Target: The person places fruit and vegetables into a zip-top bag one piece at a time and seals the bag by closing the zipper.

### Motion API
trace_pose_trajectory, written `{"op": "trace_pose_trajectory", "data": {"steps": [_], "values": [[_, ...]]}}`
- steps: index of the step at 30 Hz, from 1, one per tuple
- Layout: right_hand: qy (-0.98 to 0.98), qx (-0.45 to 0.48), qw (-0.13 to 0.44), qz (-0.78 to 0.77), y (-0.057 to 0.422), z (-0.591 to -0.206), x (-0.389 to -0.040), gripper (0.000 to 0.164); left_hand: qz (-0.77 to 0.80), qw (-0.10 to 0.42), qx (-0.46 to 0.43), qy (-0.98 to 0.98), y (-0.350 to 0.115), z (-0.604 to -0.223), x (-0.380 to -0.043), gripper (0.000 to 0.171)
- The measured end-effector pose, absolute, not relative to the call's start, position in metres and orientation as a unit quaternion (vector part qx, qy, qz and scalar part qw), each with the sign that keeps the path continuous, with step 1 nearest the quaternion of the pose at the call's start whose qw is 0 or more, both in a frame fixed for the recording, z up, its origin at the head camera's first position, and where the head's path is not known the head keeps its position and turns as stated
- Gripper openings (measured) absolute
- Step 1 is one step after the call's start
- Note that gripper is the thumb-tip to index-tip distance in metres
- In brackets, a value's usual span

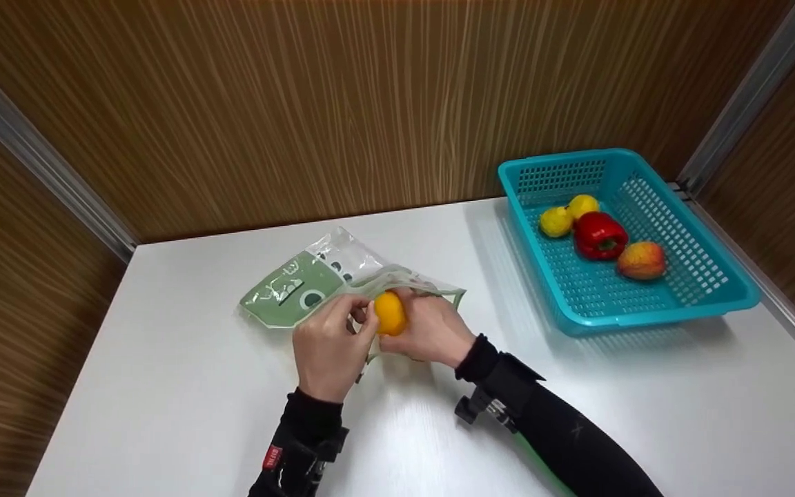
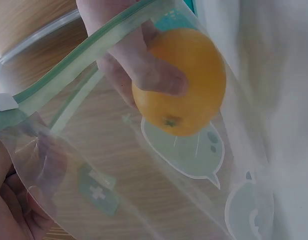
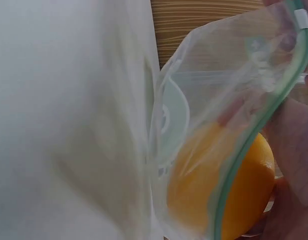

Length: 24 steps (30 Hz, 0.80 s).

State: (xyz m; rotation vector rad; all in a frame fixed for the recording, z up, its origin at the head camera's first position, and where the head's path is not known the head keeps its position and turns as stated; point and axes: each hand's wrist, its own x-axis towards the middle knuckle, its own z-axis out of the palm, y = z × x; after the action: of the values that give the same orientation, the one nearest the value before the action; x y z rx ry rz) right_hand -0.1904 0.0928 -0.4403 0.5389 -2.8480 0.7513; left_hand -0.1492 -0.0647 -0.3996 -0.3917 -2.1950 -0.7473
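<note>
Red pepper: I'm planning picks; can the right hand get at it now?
Probably not: the right hand holds the orange at the mouth of the bag, though the red pepper lies uncovered in the basket.

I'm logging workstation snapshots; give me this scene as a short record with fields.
Left hand: pinches the edge of the clear zip bag
Right hand: holds the orange
Orange position: at the bag's mouth, partly behind clear film
Basket: turquoise, on the right of the white table
Basket contents: two yellow fruits, red bell pepper, red-and-yellow fruit
</note>
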Motion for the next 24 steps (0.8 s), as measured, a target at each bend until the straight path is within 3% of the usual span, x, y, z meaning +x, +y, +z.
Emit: {"op": "trace_pose_trajectory", "data": {"steps": [3,8,12,17,24], "values": [[-0.944,0.195,0.072,0.255,0.087,-0.446,-0.199,0.056,-0.291,0.389,-0.158,-0.86,-0.064,-0.401,-0.15,0.006],[-0.944,0.227,0.029,0.236,0.079,-0.45,-0.216,0.024,-0.283,0.394,-0.166,-0.859,-0.062,-0.402,-0.151,0.005],[-0.948,0.297,-0.02,0.111,0.074,-0.45,-0.226,0.01,-0.281,0.396,-0.167,-0.858,-0.061,-0.404,-0.15,0.005],[-0.952,0.279,-0.043,0.117,0.071,-0.451,-0.229,0.015,-0.278,0.395,-0.17,-0.859,-0.062,-0.405,-0.15,0.005],[-0.947,0.322,0.002,0.012,0.068,-0.452,-0.231,0.016,-0.275,0.39,-0.172,-0.862,-0.063,-0.404,-0.15,0.004]]}}
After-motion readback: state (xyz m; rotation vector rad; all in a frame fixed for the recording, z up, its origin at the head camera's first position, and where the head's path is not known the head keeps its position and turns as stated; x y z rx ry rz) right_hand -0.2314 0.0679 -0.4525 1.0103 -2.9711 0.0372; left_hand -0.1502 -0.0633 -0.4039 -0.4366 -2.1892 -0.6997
